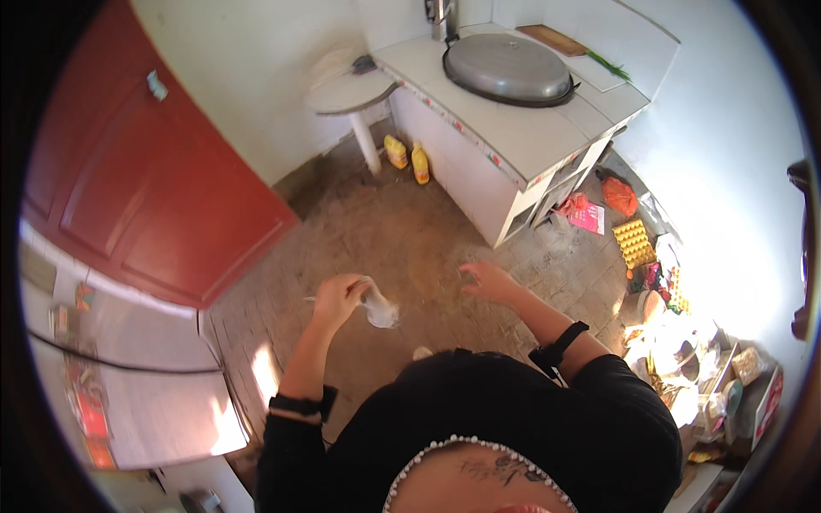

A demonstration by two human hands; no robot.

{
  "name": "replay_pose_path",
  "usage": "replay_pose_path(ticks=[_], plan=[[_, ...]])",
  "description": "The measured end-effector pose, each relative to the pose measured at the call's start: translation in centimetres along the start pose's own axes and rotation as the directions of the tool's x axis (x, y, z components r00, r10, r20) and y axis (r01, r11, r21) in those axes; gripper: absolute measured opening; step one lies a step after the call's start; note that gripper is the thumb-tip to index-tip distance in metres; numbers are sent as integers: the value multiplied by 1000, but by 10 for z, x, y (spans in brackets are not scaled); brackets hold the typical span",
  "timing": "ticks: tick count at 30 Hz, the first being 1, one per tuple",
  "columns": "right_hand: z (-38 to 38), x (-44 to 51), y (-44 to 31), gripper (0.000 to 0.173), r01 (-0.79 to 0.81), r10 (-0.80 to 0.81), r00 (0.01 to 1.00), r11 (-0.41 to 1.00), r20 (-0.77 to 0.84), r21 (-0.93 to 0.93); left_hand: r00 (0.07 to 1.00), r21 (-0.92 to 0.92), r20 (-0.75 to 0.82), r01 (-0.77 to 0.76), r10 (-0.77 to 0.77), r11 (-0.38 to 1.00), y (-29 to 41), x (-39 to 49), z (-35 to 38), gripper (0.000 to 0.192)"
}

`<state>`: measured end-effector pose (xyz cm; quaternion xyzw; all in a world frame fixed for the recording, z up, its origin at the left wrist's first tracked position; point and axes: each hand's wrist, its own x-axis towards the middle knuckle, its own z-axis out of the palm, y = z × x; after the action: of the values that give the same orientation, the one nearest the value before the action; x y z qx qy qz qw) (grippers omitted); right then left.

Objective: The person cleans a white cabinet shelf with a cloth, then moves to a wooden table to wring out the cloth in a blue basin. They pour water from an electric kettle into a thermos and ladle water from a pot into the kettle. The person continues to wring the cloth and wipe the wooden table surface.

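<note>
My left hand [338, 298] is closed around the top of a small translucent white plastic bag [381, 311], which hangs down above the floor. What the bag contains, if anything, is too blurred to tell. A thin white tip [309, 299] sticks out on the other side of that hand; its kind is unclear. My right hand [489, 282] is held out over the brick floor [423, 237] with its fingers apart and nothing in them. The two hands are well apart, in front of my body.
A tiled stove counter [487, 138] carries a large lidded wok [510, 67], a wooden board [551, 40] and green onions [608, 65]. Two yellow bottles [420, 163] stand beside it. A red door [160, 173] is at left. Egg trays [634, 243] and clutter line the right wall.
</note>
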<state>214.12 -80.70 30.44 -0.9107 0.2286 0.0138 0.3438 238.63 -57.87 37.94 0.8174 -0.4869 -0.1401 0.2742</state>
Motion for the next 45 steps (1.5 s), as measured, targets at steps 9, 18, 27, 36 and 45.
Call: replay_pose_path(ticks=[9,18,27,36,45], plan=[[-20,197,-57,64,464,-397,864,867,-309,183,982,-87,187,-9,25,996,-39,187,-45,24],[-94,418,-77,31,384,-438,842,896,313,222,940,80,336,-88,57,993,-73,352,-154,15],[-134,587,-32,30,228,-270,938,953,218,200,1000,96,-23,22,-20,995,-193,505,-161,26],[-137,782,5,35,-280,403,884,49,238,959,969,-322,3,-232,246,918,-248,666,-180,32],[-99,946,2,71,-164,155,985,975,-69,-151,947,-284,315,151,-56,947,-353,687,-144,55]])
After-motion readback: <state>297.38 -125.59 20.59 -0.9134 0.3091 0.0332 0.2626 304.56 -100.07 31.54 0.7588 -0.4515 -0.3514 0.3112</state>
